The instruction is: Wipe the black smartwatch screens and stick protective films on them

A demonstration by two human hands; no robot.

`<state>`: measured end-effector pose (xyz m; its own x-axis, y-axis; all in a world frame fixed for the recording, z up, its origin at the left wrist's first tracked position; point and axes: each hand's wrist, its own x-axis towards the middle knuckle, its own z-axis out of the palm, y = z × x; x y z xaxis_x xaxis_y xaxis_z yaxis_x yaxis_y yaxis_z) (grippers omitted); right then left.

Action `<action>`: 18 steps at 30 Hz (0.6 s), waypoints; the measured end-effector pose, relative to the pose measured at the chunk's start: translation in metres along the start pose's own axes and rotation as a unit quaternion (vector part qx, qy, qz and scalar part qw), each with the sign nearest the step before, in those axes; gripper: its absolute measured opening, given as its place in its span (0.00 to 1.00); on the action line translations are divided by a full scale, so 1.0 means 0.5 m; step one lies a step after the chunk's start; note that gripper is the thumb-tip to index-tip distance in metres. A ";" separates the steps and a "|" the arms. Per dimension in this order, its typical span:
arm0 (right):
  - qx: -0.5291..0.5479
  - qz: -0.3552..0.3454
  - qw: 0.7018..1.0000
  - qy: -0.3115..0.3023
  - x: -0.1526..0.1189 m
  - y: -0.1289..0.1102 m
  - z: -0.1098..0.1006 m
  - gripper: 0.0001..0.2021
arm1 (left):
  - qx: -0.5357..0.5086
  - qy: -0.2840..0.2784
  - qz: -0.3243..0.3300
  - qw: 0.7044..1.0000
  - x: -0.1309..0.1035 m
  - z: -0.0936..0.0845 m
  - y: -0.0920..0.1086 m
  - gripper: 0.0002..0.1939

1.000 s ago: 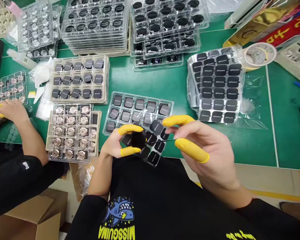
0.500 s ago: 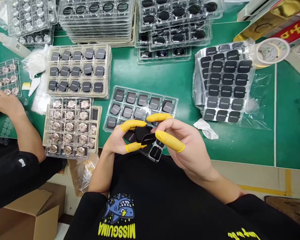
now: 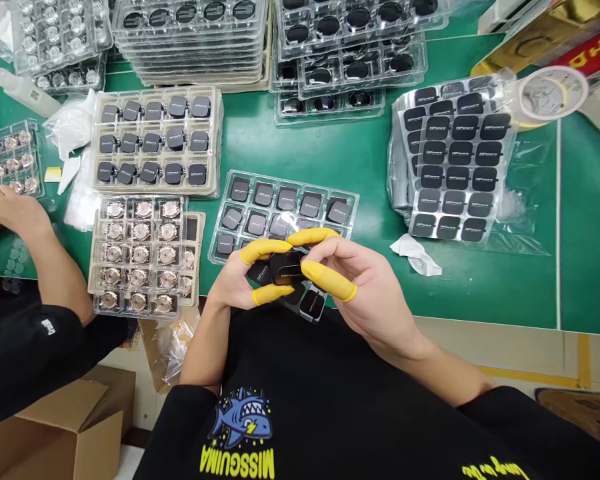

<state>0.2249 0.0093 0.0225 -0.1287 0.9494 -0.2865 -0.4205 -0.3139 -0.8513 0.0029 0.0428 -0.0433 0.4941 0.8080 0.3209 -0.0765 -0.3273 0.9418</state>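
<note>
Yellow finger cots cover the thumbs and forefingers of both hands. My left hand (image 3: 236,280) grips a black rounded-square piece (image 3: 276,261) by its edges, above the front of the table. With thumb and forefinger, my right hand (image 3: 375,287) pinches the right side of a thin black sticker (image 3: 290,275) with pale lettering. This sticker lies over the piece's face; whether it is fully flat I cannot tell. Below the hands is a sheet of similar stickers (image 3: 311,305), partly hidden. A clear tray (image 3: 355,200) of black square pieces lies just beyond my hands.
At left stand a stack of trays with black squares (image 3: 219,143) and trays of watch faces (image 3: 96,267). Stacked sticker sheets (image 3: 505,150), a tape roll (image 3: 553,93) and crumpled white paper (image 3: 415,255) are at right. A co-worker's hand (image 3: 15,210) is far left.
My right hand has moved slightly left, bringing the sticker from a tilt at the piece's edge to over its face. My left hand has kept its grip. The view has shifted slightly.
</note>
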 end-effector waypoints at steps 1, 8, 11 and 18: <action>0.000 -0.001 1.000 -0.001 0.001 0.001 0.000 0.08 | -0.003 -0.001 -0.001 1.000 0.000 0.000 0.001 0.36; 0.010 -0.003 1.000 0.003 0.005 0.004 0.002 0.09 | -0.007 0.000 -0.003 1.000 0.003 0.002 0.004 0.36; 0.012 -0.008 1.000 0.001 0.007 0.004 0.003 0.10 | -0.006 0.005 0.000 1.000 0.002 0.002 0.004 0.36; 0.009 -0.002 1.000 0.010 0.006 0.003 0.008 0.12 | -0.005 0.001 0.000 1.000 0.004 0.003 0.002 0.36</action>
<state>0.2204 0.0117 0.0218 -0.1094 0.9500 -0.2925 -0.4363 -0.3103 -0.8446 0.0052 0.0430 -0.0419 0.4921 0.8094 0.3205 -0.0841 -0.3222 0.9429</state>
